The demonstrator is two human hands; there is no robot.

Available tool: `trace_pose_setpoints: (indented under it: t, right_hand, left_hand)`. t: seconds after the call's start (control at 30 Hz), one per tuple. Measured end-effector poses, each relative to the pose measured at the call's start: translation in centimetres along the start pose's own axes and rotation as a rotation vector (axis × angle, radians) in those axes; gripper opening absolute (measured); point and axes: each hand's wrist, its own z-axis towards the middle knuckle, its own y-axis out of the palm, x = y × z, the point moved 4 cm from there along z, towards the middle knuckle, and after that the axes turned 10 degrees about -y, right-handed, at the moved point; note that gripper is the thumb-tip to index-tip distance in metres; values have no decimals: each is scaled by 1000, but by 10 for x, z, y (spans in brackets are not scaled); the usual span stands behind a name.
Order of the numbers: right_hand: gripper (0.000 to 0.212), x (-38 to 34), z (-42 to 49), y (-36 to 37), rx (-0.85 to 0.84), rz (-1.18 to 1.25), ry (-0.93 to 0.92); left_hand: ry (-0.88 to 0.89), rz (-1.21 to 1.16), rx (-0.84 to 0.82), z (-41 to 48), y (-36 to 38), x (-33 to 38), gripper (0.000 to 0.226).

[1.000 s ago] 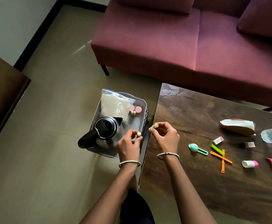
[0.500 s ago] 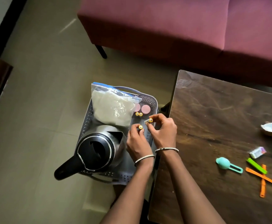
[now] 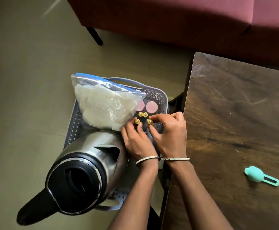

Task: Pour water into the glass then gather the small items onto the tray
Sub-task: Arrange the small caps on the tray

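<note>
Just over the tray (image 3: 162, 95), left hand (image 3: 136, 144) fingers pinch one battery (image 3: 137, 121), right hand (image 3: 171, 136) fingers a second battery (image 3: 150, 122).

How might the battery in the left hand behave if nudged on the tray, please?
The battery stands on end, a narrow base, so it probably tips easily. Being round, it would likely roll once down. The left hand pinches it with its fingers alone, so it seems light.

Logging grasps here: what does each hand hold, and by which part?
Left hand pinches the left battery near its top; right hand pinches the right battery the same way.
</note>
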Motion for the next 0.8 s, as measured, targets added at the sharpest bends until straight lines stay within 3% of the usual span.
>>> trace_pose_setpoints:
  t: [0.8]
  right_hand:
    - [15, -4, 4, 11, -5, -83, 4]
  left_hand:
    - [20, 0, 4, 4, 1, 1, 19]
